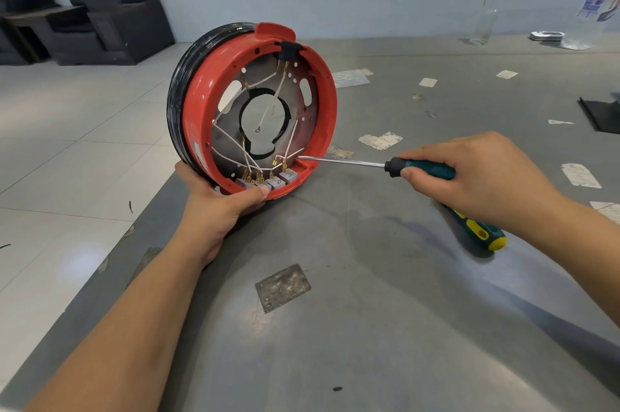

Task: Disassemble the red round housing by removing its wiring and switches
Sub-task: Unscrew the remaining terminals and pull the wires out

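A worn metal plate (282,287) lies nearest on the grey worktop (385,327). Beyond it, the left hand (221,206) grips the lower rim of the red housing (198,119), which stands on edge at the worktop's left corner, open side facing us. The right hand (469,173) is clenched around a green screwdriver (426,168), its tip touching the inner rim beside 4 grey switches (268,181) with white wires (235,143). A second screwdriver (479,230) lies under that wrist. Dark armchairs (110,12) stand far back.
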The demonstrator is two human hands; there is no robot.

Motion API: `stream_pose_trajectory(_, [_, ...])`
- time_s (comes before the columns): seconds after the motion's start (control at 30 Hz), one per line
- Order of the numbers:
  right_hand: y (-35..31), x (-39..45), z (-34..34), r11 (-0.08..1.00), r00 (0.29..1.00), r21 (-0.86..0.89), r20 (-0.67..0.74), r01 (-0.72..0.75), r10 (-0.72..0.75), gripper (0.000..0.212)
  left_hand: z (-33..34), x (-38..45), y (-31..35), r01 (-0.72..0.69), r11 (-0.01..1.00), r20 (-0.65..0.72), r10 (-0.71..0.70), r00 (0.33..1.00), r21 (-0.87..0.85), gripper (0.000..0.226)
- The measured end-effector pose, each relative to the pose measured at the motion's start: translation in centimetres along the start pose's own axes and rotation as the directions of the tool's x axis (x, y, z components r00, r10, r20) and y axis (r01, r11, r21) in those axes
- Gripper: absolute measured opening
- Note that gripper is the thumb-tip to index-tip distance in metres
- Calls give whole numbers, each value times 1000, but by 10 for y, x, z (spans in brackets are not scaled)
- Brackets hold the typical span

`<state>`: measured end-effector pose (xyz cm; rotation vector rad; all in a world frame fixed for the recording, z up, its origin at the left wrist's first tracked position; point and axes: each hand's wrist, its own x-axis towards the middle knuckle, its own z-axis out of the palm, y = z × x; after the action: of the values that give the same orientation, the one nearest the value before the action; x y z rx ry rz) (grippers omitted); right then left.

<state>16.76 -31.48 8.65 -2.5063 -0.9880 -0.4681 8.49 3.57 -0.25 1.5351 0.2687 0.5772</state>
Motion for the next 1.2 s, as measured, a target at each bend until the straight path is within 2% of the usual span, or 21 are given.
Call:
stream_pose_trajectory(0.1, [13,-10,6,988,998,140,41,-60,55,25,0,-1,0,-5,1000,7,5,1000,-14,83])
stream_pose_trajectory(0.27, [22,-15,16,972,954,232,300,-42,-31,8,-2,0,2,41,997,31,-39,999,-70,86])
stream_pose_trajectory(0.37, [12,-12,26,980,908,186,397,64,-135,27,-2,0,3,57,995,39,-54,998,-82,87])
stream_pose_trajectory(0.43, [1,-7,38,979,888,154,419,136,-190,26,-2,0,4,56,995,41,-53,998,-83,88])
stream_pose_trajectory(0.67, [-21,2,61,980,892,99,407,174,-199,31,-3,0,4,77,993,50,-73,996,-93,98])
stream_pose_trajectory(0.77, [-26,7,58,983,882,38,436,181,-180,46,-2,0,5,77,993,51,-73,996,-84,99])
stream_pose_trajectory(0.83, [-30,16,56,987,903,44,400,155,-159,53,-1,1,5,68,994,51,-64,997,-81,98])
stream_pose_trajectory(0.9, [-37,32,56,991,938,64,321,119,-134,42,-1,0,4,57,995,47,-54,997,-79,98])
stream_pose_trajectory(1.0, [-52,59,60,986,964,72,210,152,-164,27,-3,1,3,55,996,44,-52,998,-66,103])
stream_pose_trajectory(1.13, [-69,84,73,975,963,56,154,215,-221,25,-4,3,2,58,997,40,-56,998,-44,107])
stream_pose_trajectory(1.2, [-73,92,82,965,952,-5,164,261,-257,26,-4,4,0,51,998,41,-50,998,-40,105])
